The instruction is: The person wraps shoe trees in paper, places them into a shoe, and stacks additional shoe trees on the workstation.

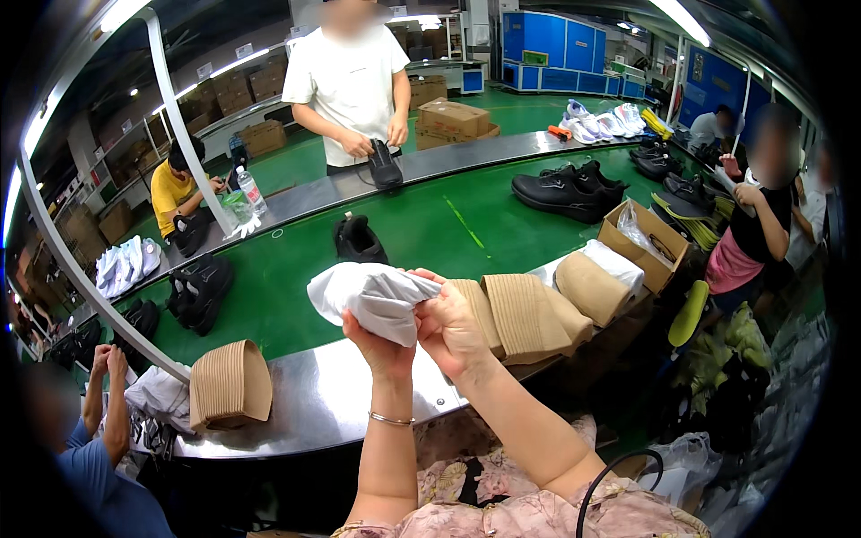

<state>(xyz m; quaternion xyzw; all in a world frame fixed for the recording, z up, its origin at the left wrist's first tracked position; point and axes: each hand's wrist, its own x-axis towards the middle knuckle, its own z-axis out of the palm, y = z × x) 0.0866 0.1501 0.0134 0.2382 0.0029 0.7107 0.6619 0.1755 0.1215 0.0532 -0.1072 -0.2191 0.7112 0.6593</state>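
Above the metal edge of the bench, both my hands hold a bunched sheet of white paper (366,294). My left hand (381,348) grips its underside, fingers closed and partly hidden behind it. The fingers of my right hand (451,327) pinch its right end. Just beyond the paper a black sneaker (357,238) stands on the green conveyor belt (430,215), its lower part hidden by the paper. Beside my right hand lies a row of folded tan paper inserts (525,318) with ribbed bands.
Another ribbed tan insert (230,386) sits on the bench at left. Black shoes (569,190) stand farther along the belt, near a cardboard box (641,242). Across the belt a person in white (345,85) handles a black shoe (384,166). A metal post (76,260) rises at left.
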